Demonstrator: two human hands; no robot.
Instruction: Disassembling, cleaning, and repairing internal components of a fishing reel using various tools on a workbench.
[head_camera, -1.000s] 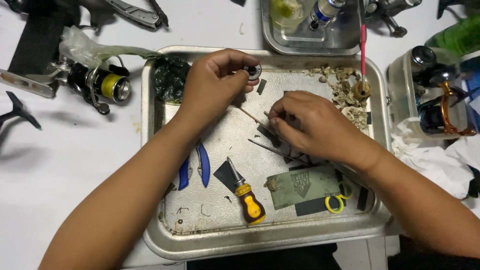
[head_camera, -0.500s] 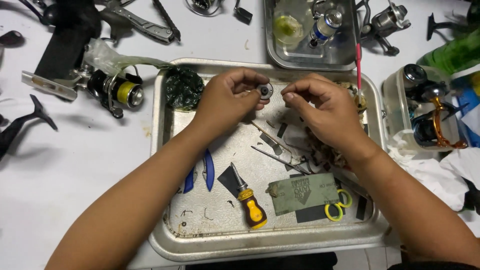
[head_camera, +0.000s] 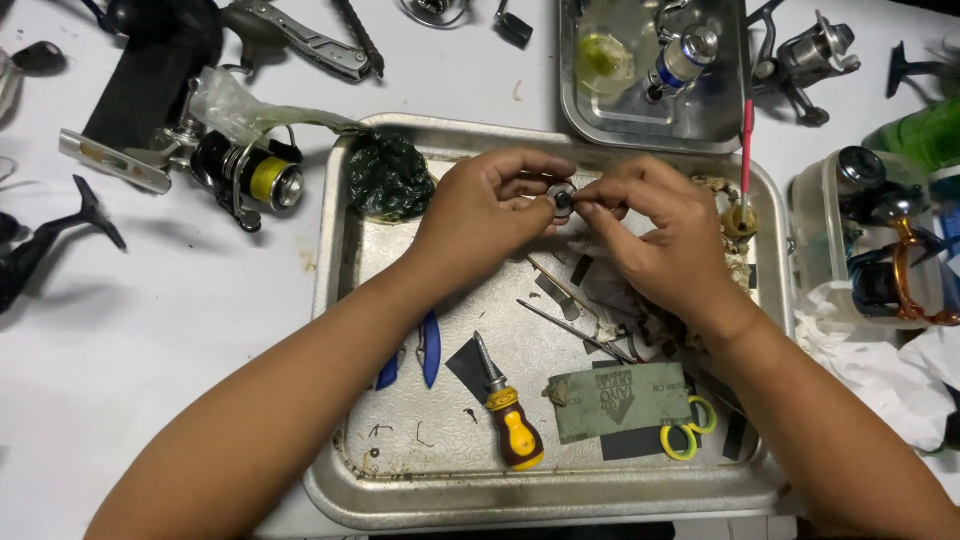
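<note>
Two bare hands meet above a metal tray (head_camera: 340, 300). The left hand (head_camera: 490, 205) is curled, fingertips pinching a small round metal part (head_camera: 562, 198). The right hand (head_camera: 655, 225) is also curled, its fingertips touching the same part from the other side. Below lie a screwdriver (head_camera: 508, 420), blue pliers (head_camera: 425, 350) and yellow scissors (head_camera: 690, 428). A fishing reel (head_camera: 245, 175) sits left of the tray. The tiny part looks easy to drop; a slipped pinch could lose it among the clutter.
</note>
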